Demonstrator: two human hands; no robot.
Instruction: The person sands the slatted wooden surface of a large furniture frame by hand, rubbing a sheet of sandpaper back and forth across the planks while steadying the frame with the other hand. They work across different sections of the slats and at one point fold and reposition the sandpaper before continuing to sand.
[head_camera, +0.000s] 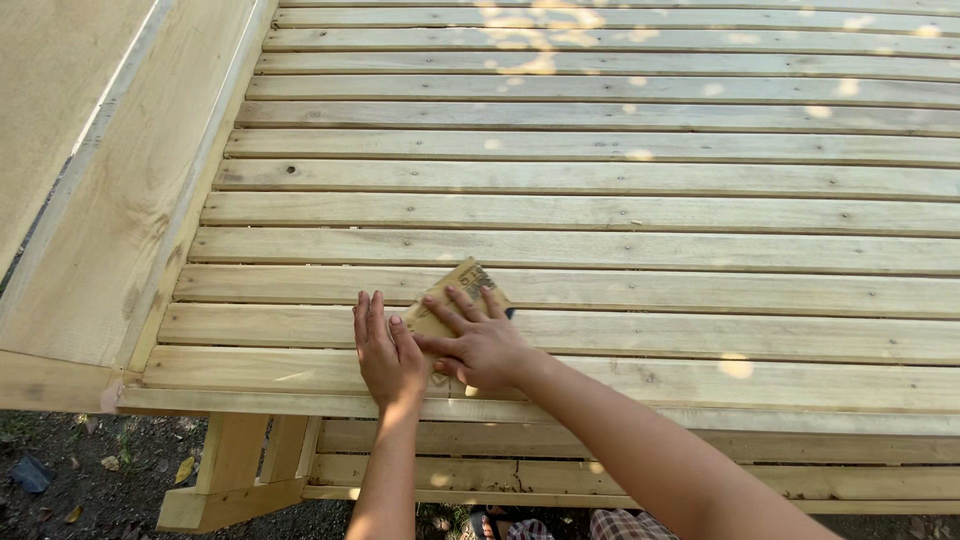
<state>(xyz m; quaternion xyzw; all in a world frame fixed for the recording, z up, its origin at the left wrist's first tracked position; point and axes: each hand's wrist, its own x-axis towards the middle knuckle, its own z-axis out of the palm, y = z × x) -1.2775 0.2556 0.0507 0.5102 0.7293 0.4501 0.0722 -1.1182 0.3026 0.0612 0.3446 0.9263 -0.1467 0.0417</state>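
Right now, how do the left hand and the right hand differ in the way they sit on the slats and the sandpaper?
The left hand lies flat with fingers together, mostly on the bare wooden slats, touching only the left edge of the sandpaper sheet. The right hand lies on top of the sandpaper with fingers spread. The left hand points straight up the slats; the right hand angles toward the left. Both are palm down, side by side, near the front edge.

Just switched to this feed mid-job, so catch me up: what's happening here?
A person is pressing a sheet of sandpaper flat onto a slatted wooden platform, near its front edge. The right hand lies spread on the sheet; the left hand rests flat on the slats beside it, touching the sheet's edge. A wide board slopes up along the left side. Bare ground shows below.
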